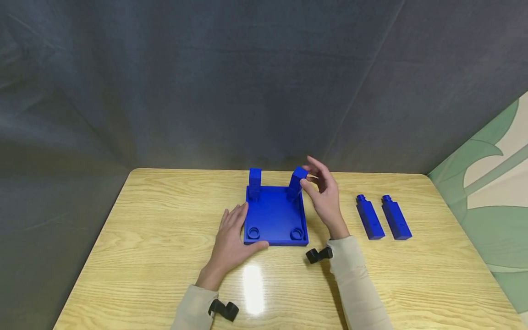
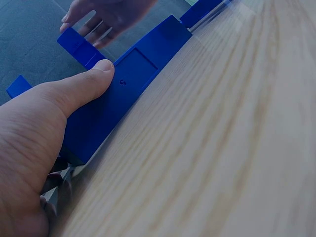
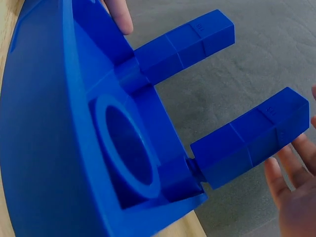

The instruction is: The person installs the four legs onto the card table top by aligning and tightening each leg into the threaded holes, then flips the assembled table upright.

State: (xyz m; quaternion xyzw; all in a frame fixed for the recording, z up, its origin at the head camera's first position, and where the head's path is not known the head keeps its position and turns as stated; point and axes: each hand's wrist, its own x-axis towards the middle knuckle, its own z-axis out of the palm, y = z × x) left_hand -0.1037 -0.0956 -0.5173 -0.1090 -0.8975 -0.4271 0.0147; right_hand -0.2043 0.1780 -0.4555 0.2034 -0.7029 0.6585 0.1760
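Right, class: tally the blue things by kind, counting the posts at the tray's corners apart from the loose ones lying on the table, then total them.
Blue tray: 1
Corner posts: 2
Loose posts lying on the table: 2
Total: 5

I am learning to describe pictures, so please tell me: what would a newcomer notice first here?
First, the bright blue tray on the wooden table, with the left hand at its near left corner. Two upright posts rise at its far corners, the right hand at the right-hand post. Two loose posts lie farther right.
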